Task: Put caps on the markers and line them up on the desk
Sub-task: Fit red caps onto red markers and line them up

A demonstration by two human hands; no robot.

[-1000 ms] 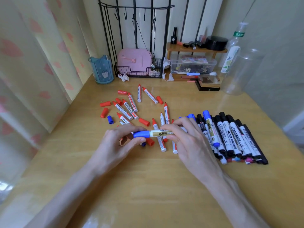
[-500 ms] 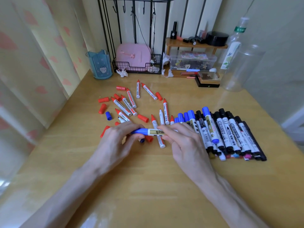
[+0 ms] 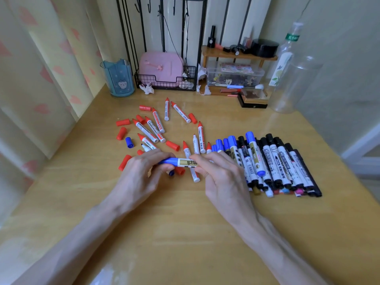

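Note:
Both hands hold one blue marker [image 3: 184, 162] level above the desk. My left hand [image 3: 141, 175] grips its blue cap end, my right hand [image 3: 222, 177] pinches the white-and-gold barrel. To the right lies a row of capped blue and black markers [image 3: 273, 165] side by side. Behind the hands are several uncapped red markers [image 3: 148, 130] scattered at different angles, with loose red caps [image 3: 121, 133] and one loose blue cap [image 3: 129, 142] among them.
At the back stand a blue pen cup [image 3: 118, 79], a black wire rack with a pink box [image 3: 162, 68], a small wooden shelf [image 3: 236, 56] and a clear plastic bottle [image 3: 292, 79]. A curtain hangs along the left.
The hands and the blue marker have stayed together in about the same place on the desk. My view has tipped slightly, so the desk things sit a little higher in frame.

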